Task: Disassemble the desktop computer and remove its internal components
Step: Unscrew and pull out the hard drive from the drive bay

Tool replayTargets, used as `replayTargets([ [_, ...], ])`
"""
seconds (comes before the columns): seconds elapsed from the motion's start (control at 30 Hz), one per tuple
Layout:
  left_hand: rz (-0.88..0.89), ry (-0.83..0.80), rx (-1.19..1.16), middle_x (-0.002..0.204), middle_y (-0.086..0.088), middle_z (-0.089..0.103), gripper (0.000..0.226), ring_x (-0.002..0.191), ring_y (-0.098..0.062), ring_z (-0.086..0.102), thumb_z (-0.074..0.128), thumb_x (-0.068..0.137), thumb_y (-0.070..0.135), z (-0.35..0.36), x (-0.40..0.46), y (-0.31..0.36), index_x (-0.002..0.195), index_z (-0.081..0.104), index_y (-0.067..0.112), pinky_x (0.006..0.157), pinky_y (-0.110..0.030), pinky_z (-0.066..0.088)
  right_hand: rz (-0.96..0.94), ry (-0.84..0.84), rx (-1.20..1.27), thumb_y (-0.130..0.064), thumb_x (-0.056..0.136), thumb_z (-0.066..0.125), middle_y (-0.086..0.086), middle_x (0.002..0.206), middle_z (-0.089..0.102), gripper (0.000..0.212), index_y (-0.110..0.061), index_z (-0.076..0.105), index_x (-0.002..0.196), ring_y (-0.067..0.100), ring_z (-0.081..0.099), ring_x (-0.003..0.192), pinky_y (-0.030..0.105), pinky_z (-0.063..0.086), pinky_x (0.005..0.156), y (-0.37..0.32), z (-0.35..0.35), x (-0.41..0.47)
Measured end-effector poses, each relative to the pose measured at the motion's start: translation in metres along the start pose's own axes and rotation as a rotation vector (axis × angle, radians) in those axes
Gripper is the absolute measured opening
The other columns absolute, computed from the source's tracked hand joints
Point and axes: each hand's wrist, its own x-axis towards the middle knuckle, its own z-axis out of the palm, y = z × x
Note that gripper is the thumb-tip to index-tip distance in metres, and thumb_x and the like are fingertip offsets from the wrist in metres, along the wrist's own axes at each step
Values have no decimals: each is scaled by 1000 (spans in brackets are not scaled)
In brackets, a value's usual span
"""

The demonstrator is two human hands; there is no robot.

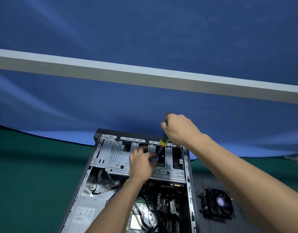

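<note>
Green table (27,182) beneath, blue backdrop (144,39) behind. Open computer case (188,182) lying on it, loose fan (218,203) just right. Left hand (141,163) on drive cage (118,158), fingers curled at screw. Right hand (180,128) farther back, fingers wrapped round screwdriver (163,142) handle.

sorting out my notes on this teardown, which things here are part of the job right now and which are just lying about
In use:
open grey metal computer case
silver metal drive cage
green and yellow handled screwdriver, gripped by right hand
left hand, fingers at the screwdriver tip

Lying about:
black cooling fan beside the case
blue cloth backdrop
</note>
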Motion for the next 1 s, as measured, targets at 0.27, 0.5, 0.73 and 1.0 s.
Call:
replayTargets([
  [0.27,-8,-14,-71,132,4,50,23,126,-17,34,67,82,29,-4,3,-2,103,71,34,95,-24,16,-15,18,3,-27,95,44,12,108,53,20,-9,44,104,34,51,87,33,38,69,-3,3,0],
  [0.5,-5,-23,-93,127,5,55,18,120,-19,38,68,80,29,-10,7,-5,97,73,34,93,-24,22,-13,45,18,-26,96,42,12,108,52,21,-7,44,105,34,50,87,33,38,69,-4,6,-8],
  [0.73,-12,-24,-87,130,4,54,19,121,-20,37,67,83,31,-9,5,-4,101,72,35,96,-27,22,35,169,22,-34,94,45,9,106,53,28,-9,46,107,33,50,87,35,37,69,-5,15,-21],
  [1.0,11,-1,-68,129,5,55,19,121,-19,38,65,83,29,-9,3,-4,100,72,36,93,-25,22,57,178,14,-37,92,44,7,102,59,28,-11,51,103,31,53,86,33,37,68,-4,13,-21],
])
